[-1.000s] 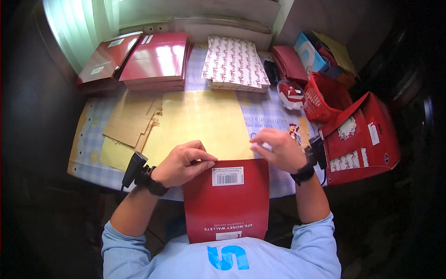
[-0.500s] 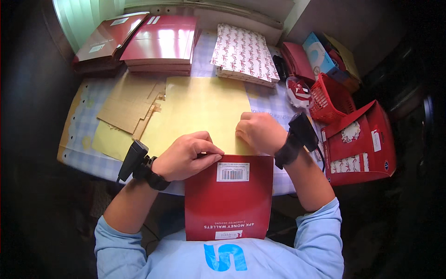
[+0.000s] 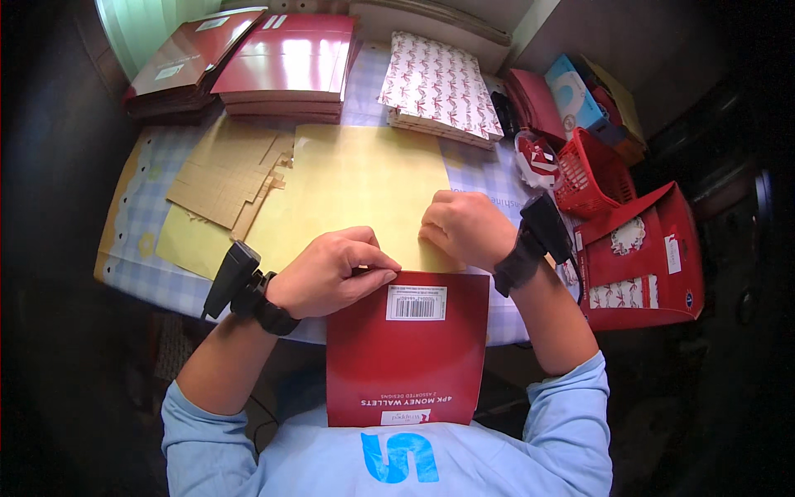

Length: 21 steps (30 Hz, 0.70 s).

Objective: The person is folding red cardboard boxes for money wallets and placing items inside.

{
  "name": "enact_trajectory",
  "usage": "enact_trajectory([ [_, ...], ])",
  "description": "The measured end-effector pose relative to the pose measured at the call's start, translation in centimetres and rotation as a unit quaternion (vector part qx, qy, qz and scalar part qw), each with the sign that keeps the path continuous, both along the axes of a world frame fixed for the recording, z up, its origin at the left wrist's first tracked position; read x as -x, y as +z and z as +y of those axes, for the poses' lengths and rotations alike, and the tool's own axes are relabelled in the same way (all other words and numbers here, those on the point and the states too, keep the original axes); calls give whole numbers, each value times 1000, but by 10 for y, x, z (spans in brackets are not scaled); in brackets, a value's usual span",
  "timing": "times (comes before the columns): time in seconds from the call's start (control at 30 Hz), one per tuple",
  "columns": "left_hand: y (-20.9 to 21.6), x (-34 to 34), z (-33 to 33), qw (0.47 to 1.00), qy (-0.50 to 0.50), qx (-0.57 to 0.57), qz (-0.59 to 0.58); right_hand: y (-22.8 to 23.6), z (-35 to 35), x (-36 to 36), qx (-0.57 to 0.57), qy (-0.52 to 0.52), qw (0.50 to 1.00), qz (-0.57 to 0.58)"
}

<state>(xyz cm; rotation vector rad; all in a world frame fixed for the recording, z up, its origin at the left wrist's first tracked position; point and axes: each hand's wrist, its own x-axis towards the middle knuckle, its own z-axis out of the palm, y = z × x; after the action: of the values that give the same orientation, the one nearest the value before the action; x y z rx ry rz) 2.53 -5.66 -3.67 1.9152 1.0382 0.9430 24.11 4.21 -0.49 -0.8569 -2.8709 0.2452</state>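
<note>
A flat red card pack (image 3: 406, 352) with a white barcode label extends from the table's near edge towards my chest. At its far edge, my left hand (image 3: 335, 273) is closed, thumb and forefinger pinching the rim. My right hand (image 3: 468, 228) hovers low over the yellow sheet (image 3: 356, 190), just beyond the pack's far right corner. Its fingers are curled in and pressed together; whatever they may hold is hidden behind them. Both wrists carry black strapped devices.
Stacked red packs (image 3: 286, 66) stand at the back left, patterned white card sleeves (image 3: 443, 87) at the back. Brown cardboard pieces (image 3: 224, 174) lie left. On the right are a red basket (image 3: 588, 178), a round clear tub (image 3: 537, 161), a blue box (image 3: 575, 99) and a red envelope-shaped pack (image 3: 642, 265).
The view has tilted slightly, so the things on the table appear a little shifted. Both hands keep nearly the same pose, the left one still pinching the red pack's edge.
</note>
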Motion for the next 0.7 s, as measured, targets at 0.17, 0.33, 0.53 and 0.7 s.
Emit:
enact_trajectory([
  [0.17,-1,0,-1,1000,2,2,5,1,0,4,3,-10,1000,9],
  [0.33,-1,0,0,1000,-1,4,2,-3,2,0,-13,-16,1000,17],
  [0.53,1,0,0,1000,2,9,7,-1,-2,-2,17,-20,999,41],
  [0.7,0,1,1,1000,-4,2,13,-3,-2,1,-12,-15,999,25],
])
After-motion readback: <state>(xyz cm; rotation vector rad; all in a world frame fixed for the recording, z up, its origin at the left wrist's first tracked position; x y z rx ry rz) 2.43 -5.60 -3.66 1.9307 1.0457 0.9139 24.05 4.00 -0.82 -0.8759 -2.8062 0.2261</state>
